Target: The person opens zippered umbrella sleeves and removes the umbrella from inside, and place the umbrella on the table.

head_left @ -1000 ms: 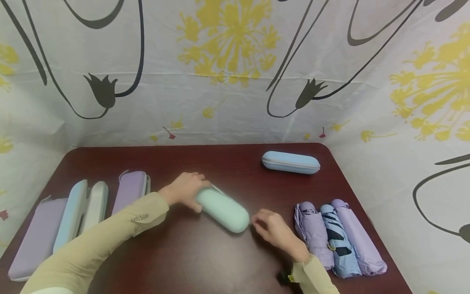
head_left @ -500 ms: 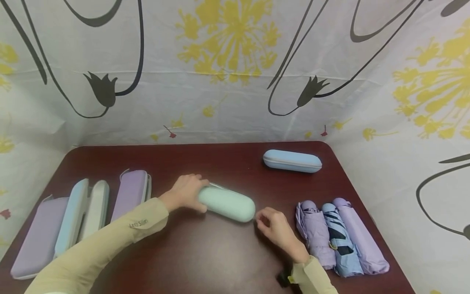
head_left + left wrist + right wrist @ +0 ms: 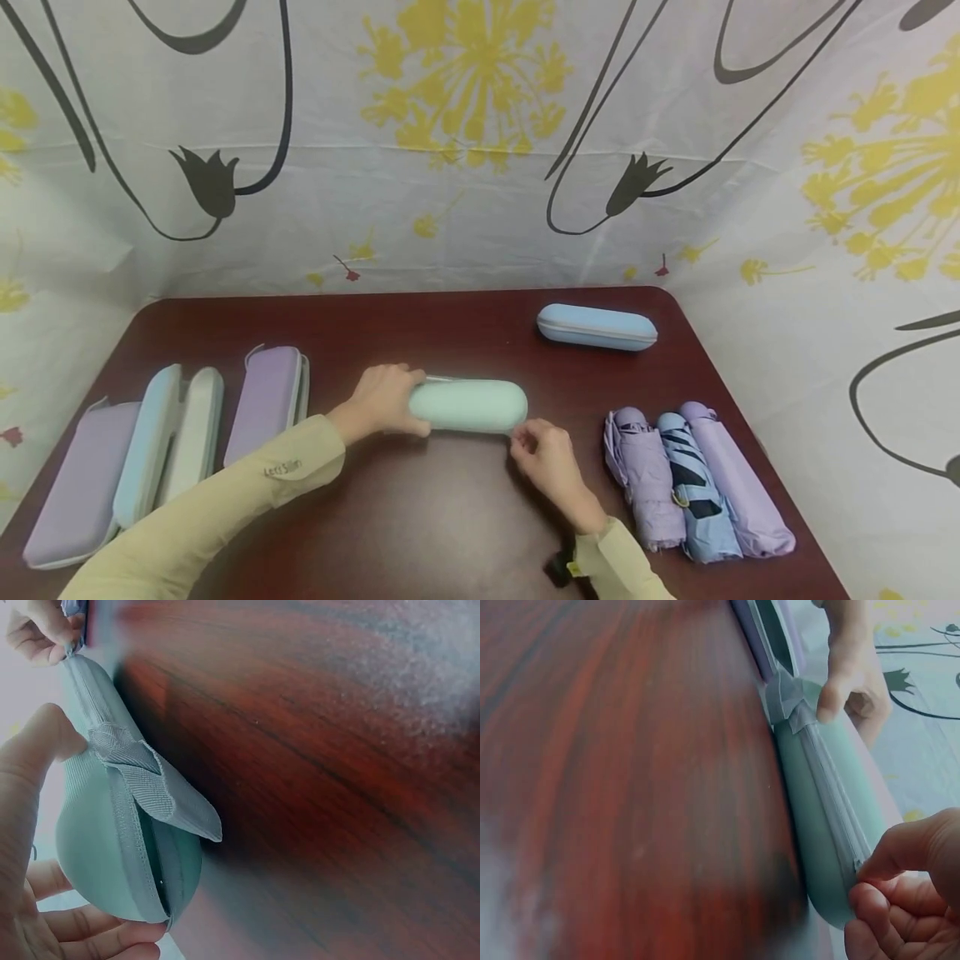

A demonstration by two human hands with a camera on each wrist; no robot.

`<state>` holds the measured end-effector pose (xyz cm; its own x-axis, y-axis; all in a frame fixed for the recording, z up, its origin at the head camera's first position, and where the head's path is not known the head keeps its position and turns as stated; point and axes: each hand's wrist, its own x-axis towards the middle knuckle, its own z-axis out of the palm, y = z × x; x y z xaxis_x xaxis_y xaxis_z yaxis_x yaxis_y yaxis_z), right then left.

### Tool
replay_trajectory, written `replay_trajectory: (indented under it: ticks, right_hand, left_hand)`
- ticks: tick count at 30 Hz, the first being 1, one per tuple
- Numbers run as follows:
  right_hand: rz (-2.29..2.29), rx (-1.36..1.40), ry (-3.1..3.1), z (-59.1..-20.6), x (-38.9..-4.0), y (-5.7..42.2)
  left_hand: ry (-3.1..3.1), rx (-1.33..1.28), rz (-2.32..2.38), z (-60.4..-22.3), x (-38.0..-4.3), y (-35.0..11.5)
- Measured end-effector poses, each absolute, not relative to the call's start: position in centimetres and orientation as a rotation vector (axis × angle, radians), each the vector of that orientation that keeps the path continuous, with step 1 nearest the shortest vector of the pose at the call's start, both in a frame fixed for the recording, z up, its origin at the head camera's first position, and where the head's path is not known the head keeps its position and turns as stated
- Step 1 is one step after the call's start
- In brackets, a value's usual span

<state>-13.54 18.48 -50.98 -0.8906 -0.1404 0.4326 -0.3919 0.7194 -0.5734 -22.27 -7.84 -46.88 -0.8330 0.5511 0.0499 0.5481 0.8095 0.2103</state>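
A mint-green zippered case (image 3: 468, 407) lies level across the middle of the table. My left hand (image 3: 384, 402) holds its left end, thumb on the near side and fingers beyond. At that end the left wrist view shows a grey fabric strap (image 3: 169, 791) and a narrow gap in the zipper (image 3: 133, 836). My right hand (image 3: 549, 462) is at the case's right end. Seen from the right wrist, its thumb and fingers pinch the zipper pull (image 3: 859, 865), which they mostly hide.
Two purple cases (image 3: 82, 483) (image 3: 262, 400), a light-blue one (image 3: 148, 446) and a pale one (image 3: 193, 433) lie at the left. A blue case (image 3: 596, 327) sits back right. Three folded umbrellas (image 3: 648, 483) (image 3: 699, 492) (image 3: 738, 483) line the table's right side.
The mint-green case has turned from slanting to level, its right end swinging away from me. My right hand has come up to that end and now pinches the zipper pull.
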Motion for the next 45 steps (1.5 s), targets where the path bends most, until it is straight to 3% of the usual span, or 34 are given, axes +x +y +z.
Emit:
replay_trajectory:
  ticks: [11,22,45]
  right_hand:
    - [1.134,0.119,-2.530,-51.4,-13.2,16.0]
    - [1.210,-0.003,-2.514,-51.8,-12.9,14.4]
    - [1.226,0.143,-2.564,-52.0,-13.0,8.4]
  left_hand:
    - [2.983,0.769,0.378,-46.4,-21.5,-7.9]
    - [2.964,0.856,0.495,-46.6,-21.5,-8.9]
    - [2.993,0.858,0.482,-47.1,-21.1,-9.1]
